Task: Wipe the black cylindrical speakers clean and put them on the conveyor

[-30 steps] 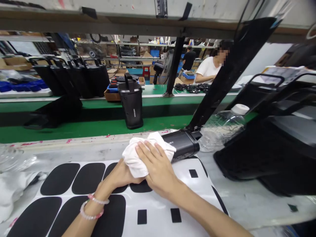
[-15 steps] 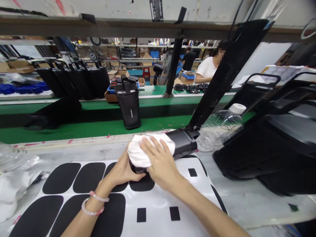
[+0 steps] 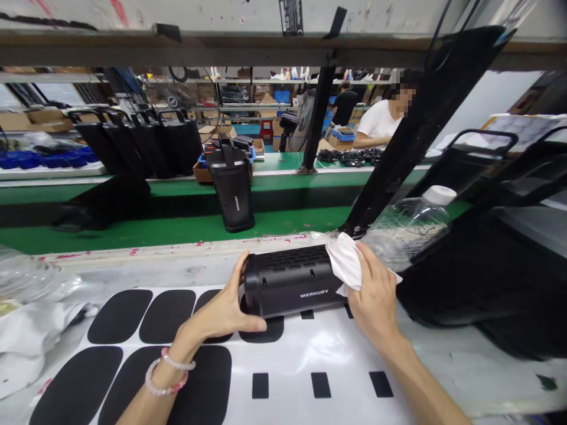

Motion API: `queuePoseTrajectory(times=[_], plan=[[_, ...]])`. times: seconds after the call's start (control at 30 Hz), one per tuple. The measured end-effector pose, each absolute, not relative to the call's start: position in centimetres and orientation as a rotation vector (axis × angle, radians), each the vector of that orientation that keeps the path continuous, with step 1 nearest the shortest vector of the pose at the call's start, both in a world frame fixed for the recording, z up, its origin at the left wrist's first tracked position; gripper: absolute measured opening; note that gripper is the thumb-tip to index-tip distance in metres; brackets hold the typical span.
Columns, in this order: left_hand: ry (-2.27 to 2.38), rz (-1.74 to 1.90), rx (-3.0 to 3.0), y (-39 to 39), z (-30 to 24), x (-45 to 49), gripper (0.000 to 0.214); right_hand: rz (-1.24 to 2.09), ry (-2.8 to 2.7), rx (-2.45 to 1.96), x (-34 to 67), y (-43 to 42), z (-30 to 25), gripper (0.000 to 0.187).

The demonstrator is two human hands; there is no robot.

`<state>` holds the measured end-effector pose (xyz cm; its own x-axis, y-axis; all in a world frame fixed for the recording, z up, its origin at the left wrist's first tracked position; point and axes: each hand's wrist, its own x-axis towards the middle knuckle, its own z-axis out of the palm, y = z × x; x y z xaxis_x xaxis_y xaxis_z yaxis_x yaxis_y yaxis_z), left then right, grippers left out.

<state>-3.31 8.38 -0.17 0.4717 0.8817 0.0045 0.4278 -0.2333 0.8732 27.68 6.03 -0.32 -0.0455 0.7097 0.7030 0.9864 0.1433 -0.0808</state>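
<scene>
A black slotted housing marked MERKURY [image 3: 283, 289] lies on its side, with its lettered face toward me. My left hand [image 3: 225, 311] is wrapped round its left end, thumb at the front edge and fingers behind. A bunched white cloth [image 3: 344, 262] is pinched in my right hand [image 3: 374, 298] and pressed over the right end of the housing, hiding that end. Beneath it spreads a white sheet [image 3: 283, 351] printed with black rounded shapes and small black squares.
A plastic bottle [image 3: 411, 221] and black handled units [image 3: 500, 277] crowd the right. Another such unit [image 3: 230, 189] stands on the green conveyor [image 3: 283, 221]. A slanted black post [image 3: 390, 141] rises ahead. At left lies a white cloth [image 3: 31, 342]. A co-worker [image 3: 378, 124] sits beyond.
My right hand has moved the cloth from the left end of the housing to the right end. The housing is turned, so its lettered face now shows. My left hand still holds the left end.
</scene>
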Motion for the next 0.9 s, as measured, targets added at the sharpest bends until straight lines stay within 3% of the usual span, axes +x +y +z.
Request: queuePoseTrajectory(times=[0.13, 0.3, 0.43, 0.67, 0.9], plan=[[1.208, 0.697, 1.789, 8.1, -0.2, -2.5, 0.124, -0.599, -1.797, -1.681, 26.5, 5.5, -0.1, 0.067], [1.127, 0.708, 2.034, 8.2, -1.3, -2.4, 0.128, -0.475, -2.085, -1.346, 18.4, 4.3, 0.5, 0.056], [1.085, 0.763, 2.083, 8.4, -1.8, -2.7, 0.126, -0.345, -2.243, -1.291, 14.8, 4.1, 1.6, 0.061], [1.159, 0.698, 2.116, 8.2, -1.5, -2.8, 0.118, -0.475, -1.998, -1.819, 25.5, 6.2, 2.3, 0.049], [1.149, 0.697, 2.128, 8.3, -1.3, -2.6, 0.117, -0.567, -1.856, -1.723, 27.2, 5.4, 0.5, 0.049]])
